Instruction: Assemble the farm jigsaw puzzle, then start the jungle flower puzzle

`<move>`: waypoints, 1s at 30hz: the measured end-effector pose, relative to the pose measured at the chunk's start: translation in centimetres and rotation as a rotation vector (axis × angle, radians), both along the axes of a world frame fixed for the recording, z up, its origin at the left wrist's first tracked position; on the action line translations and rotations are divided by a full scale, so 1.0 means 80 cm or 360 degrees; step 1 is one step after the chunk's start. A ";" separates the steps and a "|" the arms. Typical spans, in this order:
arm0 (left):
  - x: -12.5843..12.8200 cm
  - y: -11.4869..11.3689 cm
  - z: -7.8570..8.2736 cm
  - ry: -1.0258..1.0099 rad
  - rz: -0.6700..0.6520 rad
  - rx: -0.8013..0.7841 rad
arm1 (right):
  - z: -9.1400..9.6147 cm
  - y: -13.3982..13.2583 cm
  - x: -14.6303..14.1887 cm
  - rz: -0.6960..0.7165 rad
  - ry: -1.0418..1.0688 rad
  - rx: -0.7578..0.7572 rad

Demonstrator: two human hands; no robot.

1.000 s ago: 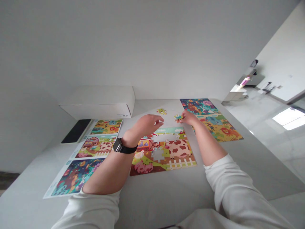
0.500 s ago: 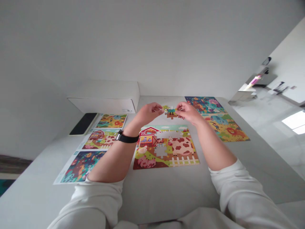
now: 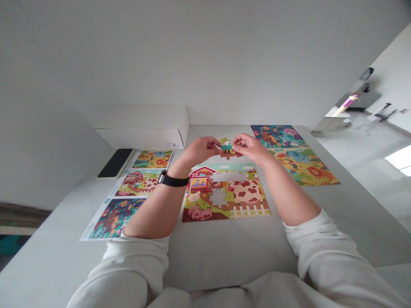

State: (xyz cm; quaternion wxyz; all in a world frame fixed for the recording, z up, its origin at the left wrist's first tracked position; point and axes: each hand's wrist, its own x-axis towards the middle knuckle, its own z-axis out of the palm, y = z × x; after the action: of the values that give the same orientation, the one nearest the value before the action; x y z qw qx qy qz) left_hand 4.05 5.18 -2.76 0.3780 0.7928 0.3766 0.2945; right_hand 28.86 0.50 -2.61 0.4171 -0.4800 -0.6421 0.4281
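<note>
My left hand [image 3: 204,150] and my right hand [image 3: 249,148] are raised close together beyond a farm jigsaw puzzle [image 3: 250,191]. Between their fingertips is a small group of puzzle pieces [image 3: 227,147], green above, teal in the middle and brown below. Left thumb and fingers pinch its left edge, while the right ones grip its right side. Whether these pieces are fully locked together is too small to tell. On the table, the farm puzzle shows a red barn, a cow, a pig and a white fence, with gaps near its top and middle.
Two more pictures, a dark sea-like puzzle [image 3: 278,136] and a yellow animal puzzle [image 3: 303,167], lie to the right. At left are a printed picture sheet [image 3: 120,218] and a black phone [image 3: 116,163]. Behind them a white box [image 3: 141,137] stands against the wall.
My right hand has moved left, closer to my left hand, and the pieces between them sit nearer together. The view has shifted slightly.
</note>
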 end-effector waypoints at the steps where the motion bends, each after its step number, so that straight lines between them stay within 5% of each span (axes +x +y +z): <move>1: -0.002 0.001 0.000 0.0008 -0.0012 0.0008 | -0.001 0.000 0.000 0.0017 0.0012 0.0009; 13: -0.007 -0.026 0.035 0.0620 -0.0098 0.0130 | -0.020 -0.003 -0.012 0.0134 -0.0192 0.0037; 21: -0.015 -0.060 0.053 0.0938 -0.0080 0.0183 | -0.030 -0.039 -0.032 0.0168 -0.0312 0.0054; 30: -0.021 -0.113 0.040 0.1151 -0.0215 0.0240 | -0.062 -0.102 -0.037 0.0205 -0.0423 0.0010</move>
State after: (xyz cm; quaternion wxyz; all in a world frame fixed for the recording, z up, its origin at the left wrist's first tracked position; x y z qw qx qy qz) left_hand 2.36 -3.84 0.43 0.1798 0.8943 0.4099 -0.0034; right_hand 25.87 -7.65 -7.58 0.3016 -0.4891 -0.7225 0.3845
